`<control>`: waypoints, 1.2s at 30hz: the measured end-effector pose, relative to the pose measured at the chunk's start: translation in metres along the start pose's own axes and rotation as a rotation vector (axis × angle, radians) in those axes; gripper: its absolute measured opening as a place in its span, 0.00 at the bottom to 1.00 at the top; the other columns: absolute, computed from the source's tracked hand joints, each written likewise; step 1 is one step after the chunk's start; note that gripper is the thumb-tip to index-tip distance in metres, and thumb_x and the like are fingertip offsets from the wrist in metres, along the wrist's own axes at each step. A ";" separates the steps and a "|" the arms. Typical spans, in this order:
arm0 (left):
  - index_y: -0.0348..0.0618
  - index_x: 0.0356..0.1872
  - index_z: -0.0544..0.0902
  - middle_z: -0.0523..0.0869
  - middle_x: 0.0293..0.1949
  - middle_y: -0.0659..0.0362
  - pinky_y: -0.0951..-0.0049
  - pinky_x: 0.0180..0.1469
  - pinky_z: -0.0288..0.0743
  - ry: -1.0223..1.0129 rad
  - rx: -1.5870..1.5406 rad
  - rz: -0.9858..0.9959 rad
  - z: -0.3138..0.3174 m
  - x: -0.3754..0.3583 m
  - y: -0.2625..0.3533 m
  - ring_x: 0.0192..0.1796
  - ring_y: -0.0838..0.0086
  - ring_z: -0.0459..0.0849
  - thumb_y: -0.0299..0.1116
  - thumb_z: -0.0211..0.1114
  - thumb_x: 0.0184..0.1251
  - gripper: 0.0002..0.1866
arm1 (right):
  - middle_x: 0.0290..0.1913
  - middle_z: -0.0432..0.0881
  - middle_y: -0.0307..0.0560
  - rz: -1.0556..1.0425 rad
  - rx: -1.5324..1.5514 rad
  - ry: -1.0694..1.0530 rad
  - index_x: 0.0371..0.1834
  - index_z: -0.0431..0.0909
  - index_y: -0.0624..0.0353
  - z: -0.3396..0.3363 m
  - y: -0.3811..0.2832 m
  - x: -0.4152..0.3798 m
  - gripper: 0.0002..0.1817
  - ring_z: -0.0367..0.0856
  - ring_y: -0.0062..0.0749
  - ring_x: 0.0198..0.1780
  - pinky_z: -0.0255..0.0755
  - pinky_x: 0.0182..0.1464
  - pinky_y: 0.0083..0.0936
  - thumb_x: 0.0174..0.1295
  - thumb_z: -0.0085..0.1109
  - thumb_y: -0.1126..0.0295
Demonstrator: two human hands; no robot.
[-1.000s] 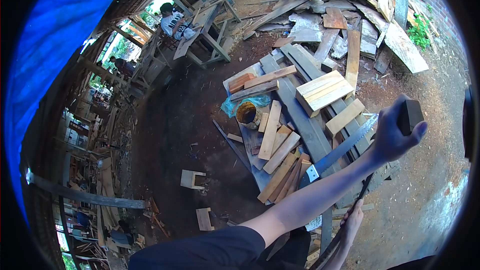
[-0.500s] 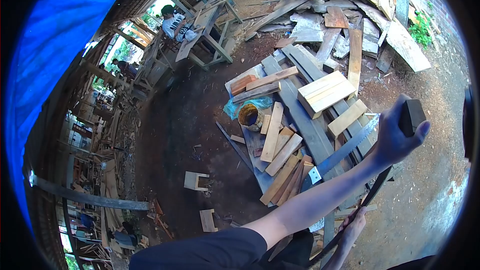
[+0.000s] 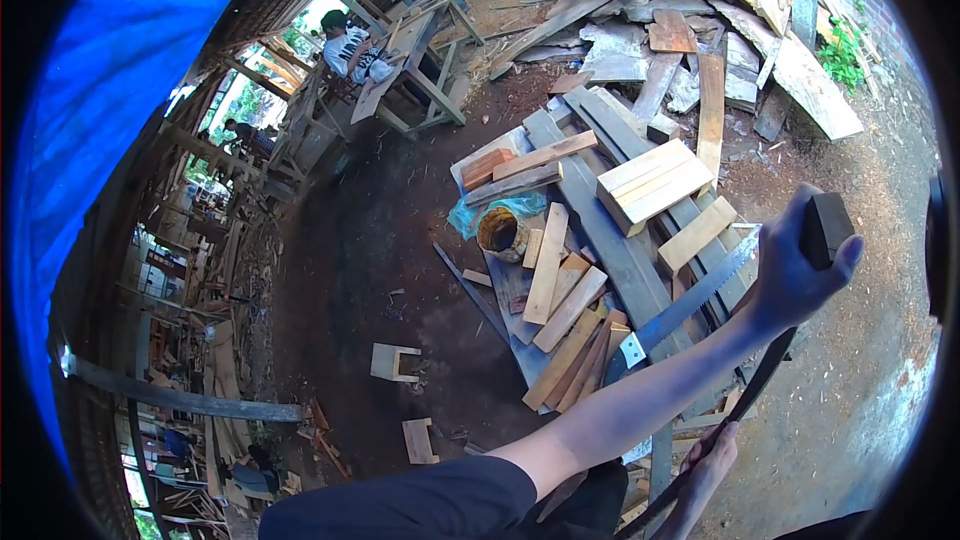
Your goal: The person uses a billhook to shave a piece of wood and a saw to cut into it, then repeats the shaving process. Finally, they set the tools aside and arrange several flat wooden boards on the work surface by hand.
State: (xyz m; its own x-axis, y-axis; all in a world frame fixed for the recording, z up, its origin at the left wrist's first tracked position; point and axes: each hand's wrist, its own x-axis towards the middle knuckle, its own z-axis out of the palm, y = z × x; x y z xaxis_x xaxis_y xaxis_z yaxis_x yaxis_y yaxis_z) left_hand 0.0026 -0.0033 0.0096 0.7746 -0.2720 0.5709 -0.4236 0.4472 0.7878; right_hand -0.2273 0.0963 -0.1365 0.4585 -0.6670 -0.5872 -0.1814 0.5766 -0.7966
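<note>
My left hand (image 3: 790,265) reaches across from the left, its fingers closed round a dark block (image 3: 826,230). Lower down, my right hand (image 3: 712,458) is wrapped round a long, thin dark strip (image 3: 765,380). The strip slants up behind my left forearm; whether it joins the block is hidden. Under the left forearm, a handsaw (image 3: 690,308) lies across the planks, its toothed blade pointing up and right. Beside it is a stack of pale wood blocks (image 3: 655,185), with one loose pale block (image 3: 697,234) nearer the saw.
Long grey planks (image 3: 610,240) carry several short offcuts (image 3: 570,322) and a round container (image 3: 502,233) on blue plastic. Small wooden pieces (image 3: 392,361) lie on dark ground. Scrap boards (image 3: 620,52) are heaped behind. A person (image 3: 350,50) sits at a wooden bench (image 3: 425,75).
The dark strip and my right hand have shifted slightly to the right. My left hand keeps its hold on the dark block, and the view has moved only a little.
</note>
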 end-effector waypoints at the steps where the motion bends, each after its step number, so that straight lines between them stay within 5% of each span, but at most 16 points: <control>1: 0.40 0.38 0.73 0.79 0.23 0.62 0.78 0.26 0.71 -0.002 -0.008 -0.005 0.000 0.000 0.000 0.23 0.81 0.78 0.50 0.72 0.64 0.24 | 0.12 0.63 0.33 -0.023 0.001 -0.004 0.28 0.67 0.55 0.000 0.001 -0.004 0.29 0.60 0.18 0.10 0.56 0.11 0.17 0.78 0.41 0.42; 6: 0.41 0.38 0.73 0.79 0.21 0.60 0.73 0.25 0.74 0.017 -0.003 0.017 -0.007 0.003 0.005 0.21 0.75 0.81 0.45 0.71 0.63 0.20 | 0.13 0.63 0.33 -0.054 -0.087 0.037 0.27 0.68 0.56 0.002 0.015 -0.003 0.29 0.60 0.17 0.10 0.55 0.11 0.17 0.78 0.42 0.42; 9: 0.40 0.39 0.74 0.79 0.29 0.61 0.74 0.33 0.75 0.105 0.007 0.022 -0.010 0.003 -0.004 0.30 0.79 0.79 0.38 0.73 0.62 0.17 | 0.15 0.66 0.31 0.119 -0.109 0.061 0.26 0.70 0.54 -0.001 0.030 0.014 0.28 0.62 0.15 0.11 0.55 0.11 0.16 0.79 0.43 0.45; 11: 0.45 0.35 0.73 0.73 0.31 0.66 0.76 0.36 0.71 0.095 -0.384 -0.031 -0.009 -0.003 -0.028 0.33 0.82 0.72 0.23 0.67 0.66 0.09 | 0.15 0.63 0.28 0.053 -0.176 0.088 0.27 0.71 0.51 0.008 0.016 0.010 0.25 0.61 0.13 0.13 0.56 0.13 0.16 0.77 0.48 0.45; 12: 0.47 0.34 0.72 0.70 0.30 0.68 0.76 0.35 0.68 0.094 -0.566 -0.001 -0.010 -0.001 -0.031 0.32 0.83 0.69 0.17 0.64 0.68 0.11 | 0.19 0.71 0.33 0.083 -0.242 0.094 0.29 0.77 0.59 0.002 0.013 0.004 0.24 0.67 0.20 0.17 0.61 0.19 0.25 0.77 0.50 0.51; 15: 0.46 0.34 0.74 0.76 0.26 0.67 0.78 0.30 0.70 0.171 -0.326 -0.203 -0.018 0.012 0.002 0.26 0.83 0.75 0.33 0.65 0.73 0.09 | 0.19 0.74 0.53 -0.185 -0.387 0.057 0.30 0.75 0.66 0.016 0.000 -0.011 0.25 0.72 0.40 0.21 0.68 0.29 0.36 0.76 0.52 0.53; 19: 0.47 0.30 0.72 0.73 0.22 0.64 0.73 0.27 0.73 0.155 0.199 -0.158 -0.032 0.023 0.014 0.22 0.74 0.77 0.61 0.44 0.76 0.27 | 0.21 0.76 0.63 -0.166 -0.408 0.137 0.32 0.76 0.67 0.026 0.010 0.000 0.25 0.77 0.53 0.23 0.69 0.29 0.40 0.75 0.52 0.52; 24: 0.42 0.34 0.69 0.71 0.21 0.61 0.74 0.28 0.70 0.192 -0.001 -0.251 -0.032 0.023 0.015 0.23 0.73 0.73 0.66 0.44 0.72 0.32 | 0.21 0.78 0.66 -0.239 -0.461 0.089 0.31 0.75 0.67 0.027 -0.013 -0.016 0.26 0.81 0.65 0.29 0.73 0.33 0.49 0.75 0.51 0.50; 31: 0.41 0.32 0.69 0.70 0.22 0.58 0.74 0.28 0.67 0.129 -0.001 -0.255 -0.036 0.025 0.022 0.24 0.71 0.71 0.68 0.45 0.69 0.33 | 0.23 0.79 0.69 -0.095 -0.397 0.143 0.30 0.76 0.66 0.018 0.026 0.020 0.28 0.82 0.68 0.31 0.76 0.36 0.52 0.74 0.51 0.48; 36: 0.41 0.32 0.69 0.70 0.21 0.58 0.74 0.28 0.67 0.108 0.095 -0.208 -0.034 0.023 0.019 0.23 0.71 0.71 0.69 0.43 0.68 0.34 | 0.22 0.81 0.67 -0.261 -0.491 0.075 0.32 0.78 0.68 0.024 0.004 -0.004 0.32 0.85 0.64 0.32 0.77 0.38 0.52 0.74 0.48 0.43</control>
State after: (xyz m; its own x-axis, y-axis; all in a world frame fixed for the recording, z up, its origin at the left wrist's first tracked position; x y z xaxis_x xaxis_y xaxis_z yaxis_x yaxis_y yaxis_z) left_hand 0.0283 0.0276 0.0302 0.8934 -0.2546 0.3702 -0.2882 0.3073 0.9069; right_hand -0.2089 0.1132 -0.1339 0.4829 -0.8001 -0.3559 -0.4625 0.1121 -0.8795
